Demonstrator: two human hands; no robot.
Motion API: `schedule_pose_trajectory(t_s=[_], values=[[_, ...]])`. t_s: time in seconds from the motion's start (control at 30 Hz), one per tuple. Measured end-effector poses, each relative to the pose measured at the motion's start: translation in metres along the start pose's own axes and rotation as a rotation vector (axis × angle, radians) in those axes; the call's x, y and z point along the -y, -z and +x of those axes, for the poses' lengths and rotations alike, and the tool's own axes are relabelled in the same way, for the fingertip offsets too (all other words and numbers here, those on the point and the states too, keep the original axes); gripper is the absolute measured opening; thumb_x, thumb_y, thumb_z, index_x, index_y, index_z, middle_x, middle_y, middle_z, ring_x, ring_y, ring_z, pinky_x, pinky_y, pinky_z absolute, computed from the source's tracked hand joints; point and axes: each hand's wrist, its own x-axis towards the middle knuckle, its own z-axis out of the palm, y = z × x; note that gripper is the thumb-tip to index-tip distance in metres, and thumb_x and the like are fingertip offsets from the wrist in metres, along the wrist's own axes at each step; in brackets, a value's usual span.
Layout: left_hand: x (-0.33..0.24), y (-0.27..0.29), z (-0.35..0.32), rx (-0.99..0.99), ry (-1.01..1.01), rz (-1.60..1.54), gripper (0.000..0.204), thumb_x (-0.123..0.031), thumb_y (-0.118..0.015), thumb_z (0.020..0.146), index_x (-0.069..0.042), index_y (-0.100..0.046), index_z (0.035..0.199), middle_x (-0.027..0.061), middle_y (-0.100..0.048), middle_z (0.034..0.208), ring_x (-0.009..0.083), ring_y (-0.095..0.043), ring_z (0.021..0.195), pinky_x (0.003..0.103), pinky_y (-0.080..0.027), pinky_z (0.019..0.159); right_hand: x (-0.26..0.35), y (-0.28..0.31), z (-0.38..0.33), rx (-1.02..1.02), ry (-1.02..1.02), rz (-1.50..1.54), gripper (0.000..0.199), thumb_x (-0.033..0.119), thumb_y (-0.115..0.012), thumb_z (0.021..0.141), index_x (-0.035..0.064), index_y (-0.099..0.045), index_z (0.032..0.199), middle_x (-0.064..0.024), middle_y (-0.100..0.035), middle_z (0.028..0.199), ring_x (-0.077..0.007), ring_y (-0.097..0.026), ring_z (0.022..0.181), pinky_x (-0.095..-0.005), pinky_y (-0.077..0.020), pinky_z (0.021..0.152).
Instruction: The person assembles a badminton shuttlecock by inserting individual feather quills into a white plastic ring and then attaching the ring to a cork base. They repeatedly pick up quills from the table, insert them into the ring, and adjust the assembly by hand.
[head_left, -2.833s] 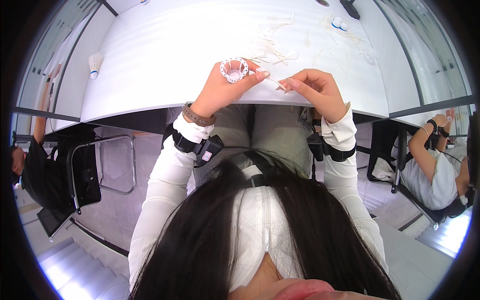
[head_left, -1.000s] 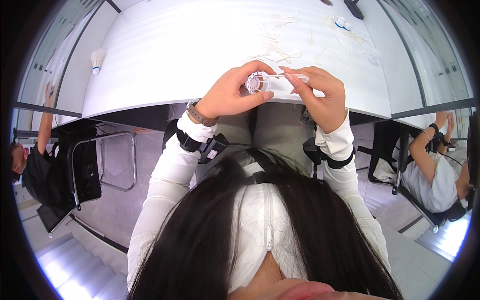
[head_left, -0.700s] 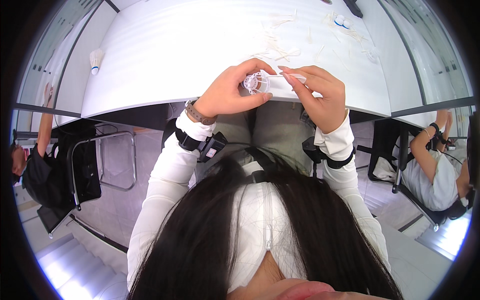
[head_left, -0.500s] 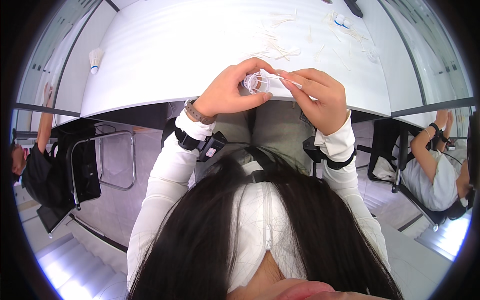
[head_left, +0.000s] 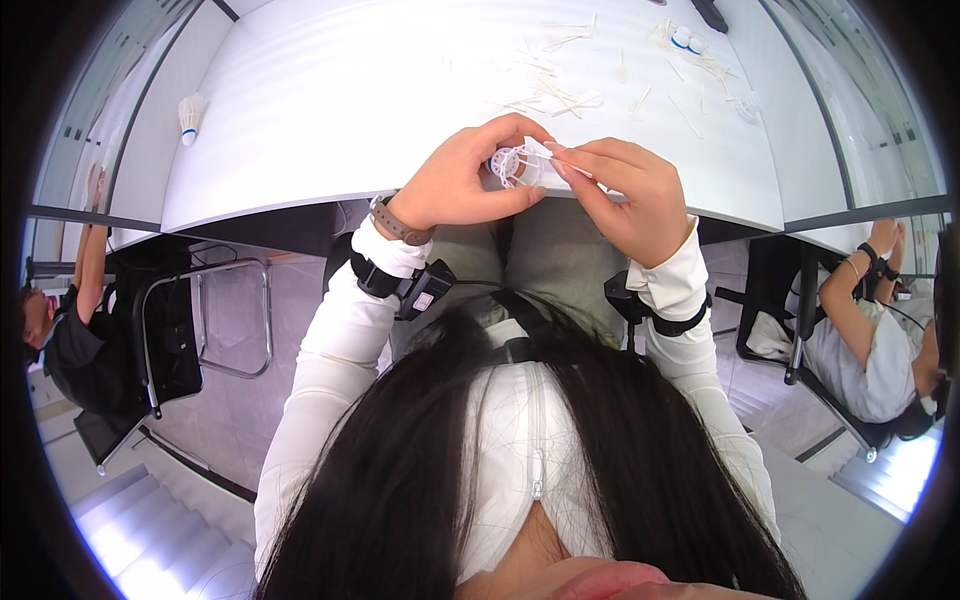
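At the near edge of the white table (head_left: 330, 90), my left hand (head_left: 462, 185) grips a small white ring-shaped shuttlecock frame (head_left: 512, 163) with thin spokes. My right hand (head_left: 622, 195) meets it from the right, pinching a thin white feather (head_left: 556, 160) whose tip lies against the frame. Both hands touch each other over my lap. My fingers hide part of the frame.
Several loose white feathers (head_left: 552, 88) lie scattered at the table's middle and far right. Small round blue-and-white caps (head_left: 686, 40) sit at the far right. A finished shuttlecock (head_left: 190, 112) lies at the left. People sit at left (head_left: 60, 330) and right (head_left: 880, 340), with a chair (head_left: 180, 330) beside me.
My hands came together: the left hand lowered the ring frame from an upright hold toward the right hand, which now presses a feather against it.
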Motion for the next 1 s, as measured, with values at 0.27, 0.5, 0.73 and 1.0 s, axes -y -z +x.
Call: schedule_pose_trajectory(t_s=[0.27, 0.5, 0.73, 1.0], values=[[-0.007, 0.006, 0.000, 0.126, 0.085, 0.040, 0.048, -0.012, -0.070, 0.079, -0.001, -0.059, 0.124, 0.0080, -0.066, 0.108, 0.0147, -0.063, 0.093, 0.028, -0.051, 0.082, 0.002, -0.008, -0.003, 0.002, -0.077, 0.060, 0.012, 0.008, -0.072, 0.085, 0.0060, -0.075, 0.096, -0.0066, -0.071, 0.081, -0.0208, -0.066, 0.066, -0.0288, -0.0516, 0.058], [-0.002, 0.002, 0.002, 0.044, -0.052, 0.011, 0.043, -0.019, -0.072, 0.078, -0.006, -0.060, 0.117, 0.0045, -0.067, 0.084, 0.0152, -0.063, 0.074, 0.028, -0.049, 0.070, 0.004, -0.010, -0.003, -0.012, -0.111, 0.102, 0.010, 0.008, -0.070, 0.087, 0.0045, -0.075, 0.095, -0.0078, -0.071, 0.080, -0.0210, -0.066, 0.065, -0.0289, -0.0513, 0.057], [-0.004, 0.007, 0.000, 0.133, 0.069, 0.032, 0.049, -0.016, -0.068, 0.078, -0.001, -0.059, 0.123, 0.0112, -0.066, 0.113, 0.0210, -0.065, 0.101, 0.032, -0.050, 0.089, 0.005, -0.008, -0.004, 0.046, -0.169, 0.129, 0.013, 0.003, -0.069, 0.089, 0.0021, -0.075, 0.101, -0.0106, -0.072, 0.083, -0.0172, -0.064, 0.068, -0.0263, -0.0477, 0.055], [0.000, 0.002, 0.002, 0.051, -0.072, 0.030, 0.044, -0.019, -0.071, 0.078, -0.007, -0.060, 0.118, 0.0048, -0.066, 0.081, 0.0159, -0.062, 0.071, 0.028, -0.048, 0.068, 0.008, -0.015, -0.004, -0.043, -0.097, 0.029, 0.008, 0.010, -0.070, 0.086, 0.0055, -0.074, 0.091, -0.0069, -0.068, 0.075, -0.0211, -0.063, 0.060, -0.0305, -0.0483, 0.054]])
